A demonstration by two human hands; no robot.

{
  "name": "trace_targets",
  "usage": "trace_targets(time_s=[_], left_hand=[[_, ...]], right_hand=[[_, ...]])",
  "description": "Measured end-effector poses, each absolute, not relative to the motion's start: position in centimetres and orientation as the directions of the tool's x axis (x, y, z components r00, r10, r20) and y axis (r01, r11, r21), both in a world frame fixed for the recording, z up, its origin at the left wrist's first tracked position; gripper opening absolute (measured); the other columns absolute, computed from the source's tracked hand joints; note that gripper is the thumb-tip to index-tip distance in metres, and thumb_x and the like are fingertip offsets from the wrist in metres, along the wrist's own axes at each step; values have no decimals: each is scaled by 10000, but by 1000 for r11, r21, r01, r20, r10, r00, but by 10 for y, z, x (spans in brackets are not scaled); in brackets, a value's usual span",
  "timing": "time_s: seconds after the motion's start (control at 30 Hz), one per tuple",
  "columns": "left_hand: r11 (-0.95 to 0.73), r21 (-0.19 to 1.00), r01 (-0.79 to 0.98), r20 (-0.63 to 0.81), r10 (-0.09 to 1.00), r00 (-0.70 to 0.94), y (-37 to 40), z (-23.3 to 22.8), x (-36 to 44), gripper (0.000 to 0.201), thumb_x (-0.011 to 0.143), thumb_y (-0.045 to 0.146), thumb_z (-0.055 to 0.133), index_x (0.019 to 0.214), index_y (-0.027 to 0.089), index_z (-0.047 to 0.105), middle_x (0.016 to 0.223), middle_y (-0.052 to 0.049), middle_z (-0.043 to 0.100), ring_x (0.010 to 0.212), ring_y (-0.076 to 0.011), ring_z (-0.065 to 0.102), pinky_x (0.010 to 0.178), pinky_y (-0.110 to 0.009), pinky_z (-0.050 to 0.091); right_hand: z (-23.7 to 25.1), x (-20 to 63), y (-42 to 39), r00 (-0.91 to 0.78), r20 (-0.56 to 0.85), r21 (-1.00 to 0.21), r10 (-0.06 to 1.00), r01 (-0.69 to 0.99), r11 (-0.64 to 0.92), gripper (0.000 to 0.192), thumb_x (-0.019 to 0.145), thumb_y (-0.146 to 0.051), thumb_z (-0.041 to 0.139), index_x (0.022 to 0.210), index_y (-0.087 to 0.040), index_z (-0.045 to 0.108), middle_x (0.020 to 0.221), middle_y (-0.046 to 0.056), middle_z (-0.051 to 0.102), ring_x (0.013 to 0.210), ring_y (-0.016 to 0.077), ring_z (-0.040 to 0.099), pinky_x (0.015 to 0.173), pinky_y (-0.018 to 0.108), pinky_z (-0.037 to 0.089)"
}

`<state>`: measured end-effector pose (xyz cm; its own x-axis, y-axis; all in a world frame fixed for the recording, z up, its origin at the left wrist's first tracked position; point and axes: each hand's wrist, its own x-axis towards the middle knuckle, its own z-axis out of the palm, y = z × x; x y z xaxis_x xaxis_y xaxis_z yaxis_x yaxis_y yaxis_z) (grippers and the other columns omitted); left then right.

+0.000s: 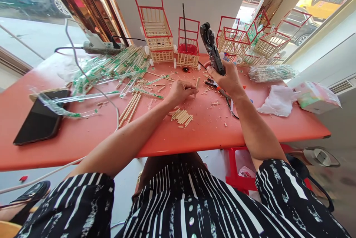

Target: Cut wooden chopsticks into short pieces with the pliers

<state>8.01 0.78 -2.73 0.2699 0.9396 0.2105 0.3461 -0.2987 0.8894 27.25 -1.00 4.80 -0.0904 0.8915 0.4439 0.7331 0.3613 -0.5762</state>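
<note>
Your left hand [179,91] rests knuckles-up on the red desk [83,134], its grip pinched on a short wooden stick [197,84] at mid-desk, while your right hand [226,78], just right of it, wraps closed around a black glue gun [211,47] pointing up and away.

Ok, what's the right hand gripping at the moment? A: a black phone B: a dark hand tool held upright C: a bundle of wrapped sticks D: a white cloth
B: the right hand is closed around the handle of a dark hand tool that points up off the red table, while the phone lies flat far to the left.
</note>
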Motion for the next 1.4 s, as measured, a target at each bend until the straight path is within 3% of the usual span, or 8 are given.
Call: trace_targets(time_s=[0.2, 0.33, 0.47, 0.63, 0.8, 1.07, 1.4], left_hand=[[-296, 898, 325, 207, 937, 280, 7, -23, 80, 101, 727, 221, 765, 673, 137, 772, 514, 71, 430, 542, -74, 347, 555, -245, 238], [-201, 955, 217, 110, 923, 370, 3, -17, 77, 170, 732, 308, 792, 709, 143, 765, 505, 78, 367, 509, -67, 277, 521, -248, 192], [-95, 995, 13, 80, 895, 440, -5, -8, 71, 376, 617, 458, 926, 760, 142, 780, 530, 66, 415, 512, -62, 299, 502, -242, 207], [-42, 994, -97, 79, 905, 419, -12, 1, 68, 495, 504, 499, 1007, 740, 129, 780, 552, 46, 476, 519, -54, 336, 499, -239, 230], [-15, 987, -159, 82, 903, 421, -13, 0, 72, 521, 470, 508, 1025, 711, 122, 772, 533, 50, 469, 501, -41, 305, 495, -246, 185], [39, 983, -181, 52, 880, 472, -17, 1, 73, 471, 504, 457, 1024, 681, 125, 740, 538, 44, 495, 497, -39, 319, 489, -243, 173], [94, 980, -177, 7, 867, 498, -21, 7, 72, 402, 541, 375, 1010, 620, 126, 704, 530, 52, 451, 495, -31, 291, 482, -242, 160]], right_hand=[[55, 275, -13, -64, 452, -559, 890, 757, 338, 377, 961, -548, 603, 1076, -222, 755, 907, 46, 695, 839, 201, 626, 768, 330, 517], [57, 282, -10, -44, 475, -591, 879, 724, 356, 393, 962, -575, 603, 1053, -223, 753, 894, 49, 682, 827, 198, 624, 749, 330, 521], [51, 286, -4, -42, 440, -672, 897, 647, 359, 352, 943, -560, 647, 947, -220, 737, 778, 21, 622, 739, 181, 582, 683, 324, 499], [44, 278, -6, -106, 362, -754, 926, 550, 357, 419, 899, -612, 726, 795, -217, 630, 701, -5, 543, 674, 152, 503, 618, 299, 445], [44, 266, -13, -220, 366, -707, 904, 566, 424, 510, 870, -650, 743, 718, -205, 548, 660, -29, 440, 645, 121, 395, 598, 299, 327], [35, 256, -12, -315, 368, -684, 875, 546, 484, 442, 888, -567, 733, 742, -199, 537, 701, -24, 438, 706, 126, 388, 630, 296, 310], [33, 253, -18, -282, 248, -821, 927, 446, 356, 464, 867, -621, 774, 762, -228, 551, 674, -9, 493, 650, 133, 422, 540, 280, 382]])
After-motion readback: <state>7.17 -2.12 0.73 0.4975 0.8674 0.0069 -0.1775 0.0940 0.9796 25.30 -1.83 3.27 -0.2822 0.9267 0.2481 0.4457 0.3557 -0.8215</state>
